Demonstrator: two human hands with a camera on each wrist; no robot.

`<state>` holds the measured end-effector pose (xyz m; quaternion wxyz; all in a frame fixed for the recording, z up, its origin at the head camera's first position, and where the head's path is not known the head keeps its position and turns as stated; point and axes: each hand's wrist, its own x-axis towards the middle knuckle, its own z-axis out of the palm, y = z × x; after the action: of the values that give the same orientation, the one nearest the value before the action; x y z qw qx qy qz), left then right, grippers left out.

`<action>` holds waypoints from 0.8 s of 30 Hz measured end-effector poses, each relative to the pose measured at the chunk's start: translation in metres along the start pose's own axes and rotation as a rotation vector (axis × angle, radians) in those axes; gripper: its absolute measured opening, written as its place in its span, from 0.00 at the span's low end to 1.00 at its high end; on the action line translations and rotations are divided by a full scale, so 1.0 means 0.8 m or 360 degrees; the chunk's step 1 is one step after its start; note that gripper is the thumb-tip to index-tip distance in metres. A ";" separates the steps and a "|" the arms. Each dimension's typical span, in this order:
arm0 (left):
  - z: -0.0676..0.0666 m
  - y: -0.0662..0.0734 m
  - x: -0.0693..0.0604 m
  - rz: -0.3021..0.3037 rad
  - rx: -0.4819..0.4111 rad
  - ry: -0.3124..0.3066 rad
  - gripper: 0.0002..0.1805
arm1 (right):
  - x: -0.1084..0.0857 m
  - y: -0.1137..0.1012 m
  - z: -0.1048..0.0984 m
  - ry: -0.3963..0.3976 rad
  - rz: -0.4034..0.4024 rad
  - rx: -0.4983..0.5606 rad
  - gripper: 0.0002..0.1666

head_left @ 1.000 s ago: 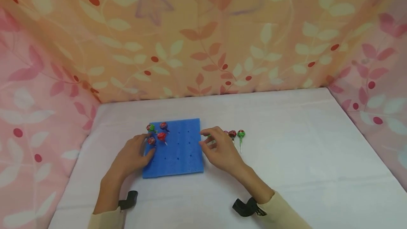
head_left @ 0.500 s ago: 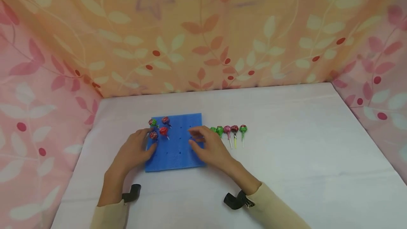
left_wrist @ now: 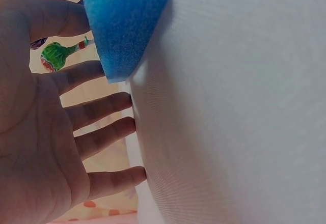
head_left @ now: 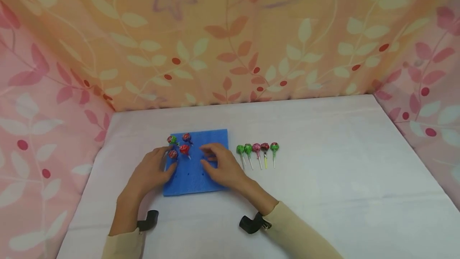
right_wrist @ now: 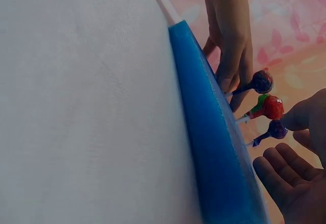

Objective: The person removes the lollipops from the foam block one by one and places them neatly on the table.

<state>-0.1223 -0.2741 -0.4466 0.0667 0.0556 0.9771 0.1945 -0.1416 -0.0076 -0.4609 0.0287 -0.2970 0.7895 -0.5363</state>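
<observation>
A blue foam board point(head_left: 194, 187) with small holes lies on the white table. Several wrapped lollipops stand in its far left part, among them a red lollipop point(head_left: 184, 149), a purple lollipop point(head_left: 186, 136) and a green-and-red lollipop point(left_wrist: 54, 56). My left hand point(head_left: 149, 173) rests at the board's left edge, fingers spread and mostly straight. Over the board's right half hovers my right hand point(head_left: 224, 167), thumb and index finger apart, nothing seen between them. In the right wrist view, its relaxed fingers point(right_wrist: 285, 168) are near the standing lollipops.
Right of the board, several lollipops lie in a row, including a green lollipop point(head_left: 240, 150) and a pink lollipop point(head_left: 256, 147). Floral curtains point(head_left: 230, 43) surround the table point(head_left: 323, 163) at the back and sides. Each wrist carries a black mount point(head_left: 148, 220).
My right hand has moved left from beside the lollipop row to over the board, uncovering the row. The left hand has stayed at the board's edge. The head view has shifted slightly.
</observation>
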 end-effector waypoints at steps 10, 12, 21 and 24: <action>0.003 -0.003 -0.002 0.0019 -0.0020 0.0038 0.35 | 0.023 0.001 0.021 0.0018 -0.0003 -0.0032 0.23; 0.003 -0.003 -0.002 0.0023 -0.0017 0.0041 0.35 | 0.026 0.001 0.025 0.0009 -0.0001 -0.0043 0.23; 0.003 0.001 0.000 0.0038 -0.0028 0.0076 0.35 | 0.038 -0.004 0.037 0.0048 -0.0001 -0.0102 0.24; 0.004 0.002 -0.002 0.0047 -0.0032 0.0096 0.34 | 0.039 -0.004 0.041 0.0031 -0.0015 -0.0127 0.23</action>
<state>-0.1205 -0.2717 -0.4484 0.0349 0.0635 0.9757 0.2070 -0.1543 -0.0510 -0.4637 0.0066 -0.2964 0.8092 -0.5073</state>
